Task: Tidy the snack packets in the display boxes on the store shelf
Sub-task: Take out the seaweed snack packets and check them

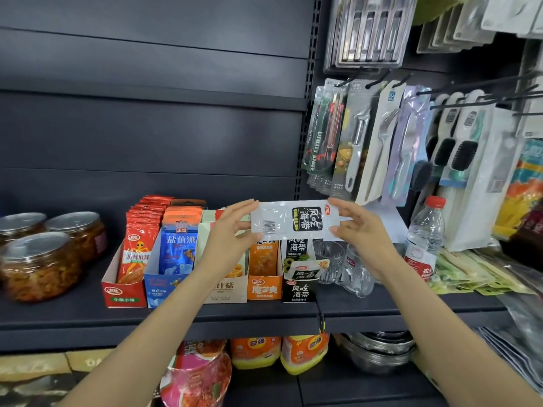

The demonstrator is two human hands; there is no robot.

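Between your left hand [232,227] and right hand [357,227], both pinching its ends, you are holding a white seaweed packet [295,220], probably needing slotting upright into the black display box [299,290] just below.

Shop: stocked shelf [205,318], hanging utensils [367,148]

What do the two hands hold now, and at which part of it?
Both hold one white snack packet, turned sideways above the display boxes. The left hand pinches its left end, the right hand its right end.

Two bare forearms, no sleeves, slim fingers [244,205]
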